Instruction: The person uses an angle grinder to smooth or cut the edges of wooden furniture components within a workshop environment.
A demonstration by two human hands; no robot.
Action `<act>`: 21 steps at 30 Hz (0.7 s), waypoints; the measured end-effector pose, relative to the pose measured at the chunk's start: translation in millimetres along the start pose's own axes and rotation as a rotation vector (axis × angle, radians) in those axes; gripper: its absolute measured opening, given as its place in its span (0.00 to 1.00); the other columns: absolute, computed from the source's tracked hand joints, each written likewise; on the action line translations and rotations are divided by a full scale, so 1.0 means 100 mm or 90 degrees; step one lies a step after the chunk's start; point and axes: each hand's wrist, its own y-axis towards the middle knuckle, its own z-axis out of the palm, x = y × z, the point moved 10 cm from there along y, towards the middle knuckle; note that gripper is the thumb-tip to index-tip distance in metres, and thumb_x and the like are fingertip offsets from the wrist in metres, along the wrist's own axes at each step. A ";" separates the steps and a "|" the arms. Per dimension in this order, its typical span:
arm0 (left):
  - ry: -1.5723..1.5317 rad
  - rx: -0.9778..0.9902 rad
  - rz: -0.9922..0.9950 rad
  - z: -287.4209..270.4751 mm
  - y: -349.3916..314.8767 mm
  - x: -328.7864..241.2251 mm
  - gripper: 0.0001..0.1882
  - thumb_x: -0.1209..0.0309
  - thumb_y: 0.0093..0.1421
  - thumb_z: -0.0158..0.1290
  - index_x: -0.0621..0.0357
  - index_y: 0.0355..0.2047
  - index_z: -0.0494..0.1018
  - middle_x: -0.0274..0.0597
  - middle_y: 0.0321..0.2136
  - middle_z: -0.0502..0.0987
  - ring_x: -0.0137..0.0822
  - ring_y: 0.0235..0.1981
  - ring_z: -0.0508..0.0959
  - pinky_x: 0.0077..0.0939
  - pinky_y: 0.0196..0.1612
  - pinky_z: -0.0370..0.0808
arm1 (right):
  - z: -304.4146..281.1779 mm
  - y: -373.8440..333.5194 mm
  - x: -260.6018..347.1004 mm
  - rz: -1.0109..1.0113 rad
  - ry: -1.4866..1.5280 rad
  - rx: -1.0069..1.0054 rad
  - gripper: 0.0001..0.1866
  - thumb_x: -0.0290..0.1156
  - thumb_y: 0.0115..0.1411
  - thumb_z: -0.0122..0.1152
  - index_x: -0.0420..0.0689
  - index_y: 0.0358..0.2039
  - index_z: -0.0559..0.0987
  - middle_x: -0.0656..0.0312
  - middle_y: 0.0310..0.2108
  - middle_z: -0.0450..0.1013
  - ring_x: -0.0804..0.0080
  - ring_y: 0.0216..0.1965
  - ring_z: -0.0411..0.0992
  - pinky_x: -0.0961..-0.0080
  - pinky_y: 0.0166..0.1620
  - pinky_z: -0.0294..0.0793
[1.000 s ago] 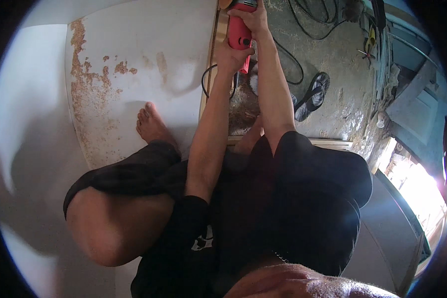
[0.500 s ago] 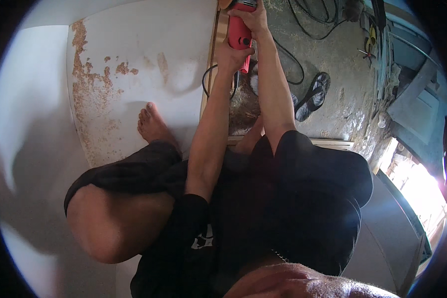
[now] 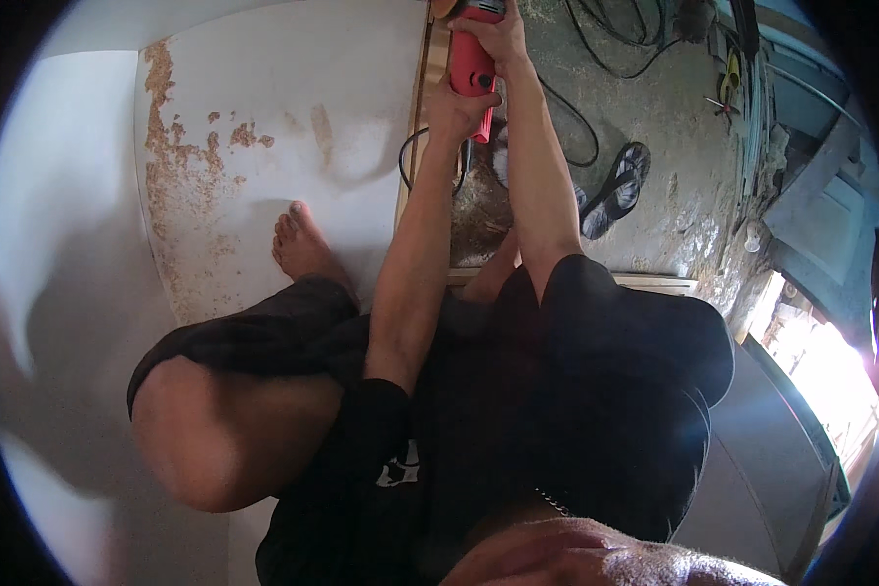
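Note:
A red angle grinder (image 3: 471,64) sits at the top edge of the head view, over the wooden edge strip (image 3: 431,68) of a white panel (image 3: 351,73). My left hand (image 3: 453,111) is wrapped round its rear end. Farther forward, my right hand (image 3: 503,41) grips the body near the head. Part of a brown disc (image 3: 443,8) shows at the grinder's front; the rest is cut off by the frame, so I cannot tell whether it touches the wood. A black cord (image 3: 401,161) loops down past my left wrist.
Brown rough patches (image 3: 161,107) mark the panel's left side, where my bare foot (image 3: 300,239) rests. A flip-flop (image 3: 618,190) lies on the stained floor (image 3: 644,127) to the right. Black cable (image 3: 620,59) coils at the far right, near yellow-handled pliers (image 3: 731,73).

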 end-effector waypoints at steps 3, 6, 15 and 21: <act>0.001 0.022 0.003 0.16 -0.01 -0.09 0.35 0.59 0.36 0.72 0.63 0.45 0.77 0.44 0.37 0.83 0.37 0.36 0.83 0.33 0.41 0.80 | -0.18 0.10 -0.12 -0.025 0.061 -0.014 0.57 0.32 0.40 0.84 0.38 0.68 0.58 0.49 0.49 0.74 0.57 0.45 0.76 0.61 0.44 0.82; 0.029 0.004 0.006 0.07 0.00 -0.07 0.35 0.59 0.36 0.72 0.63 0.45 0.77 0.44 0.37 0.83 0.37 0.36 0.83 0.33 0.42 0.80 | -0.09 0.07 0.00 -0.067 0.051 0.008 0.56 0.32 0.41 0.84 0.38 0.67 0.59 0.49 0.48 0.74 0.58 0.45 0.76 0.60 0.43 0.82; 0.050 0.001 -0.012 0.02 -0.05 -0.12 0.37 0.57 0.36 0.72 0.65 0.45 0.76 0.46 0.38 0.83 0.40 0.38 0.84 0.34 0.43 0.80 | -0.06 0.04 0.05 -0.063 0.044 0.006 0.53 0.31 0.40 0.84 0.39 0.65 0.61 0.51 0.47 0.75 0.60 0.43 0.77 0.61 0.42 0.82; 0.036 0.020 -0.004 0.04 -0.05 -0.10 0.36 0.57 0.35 0.73 0.62 0.45 0.77 0.46 0.38 0.83 0.40 0.38 0.84 0.34 0.42 0.80 | -0.10 0.08 -0.04 -0.067 -0.018 -0.014 0.53 0.35 0.39 0.84 0.39 0.64 0.63 0.51 0.44 0.77 0.60 0.42 0.77 0.61 0.42 0.82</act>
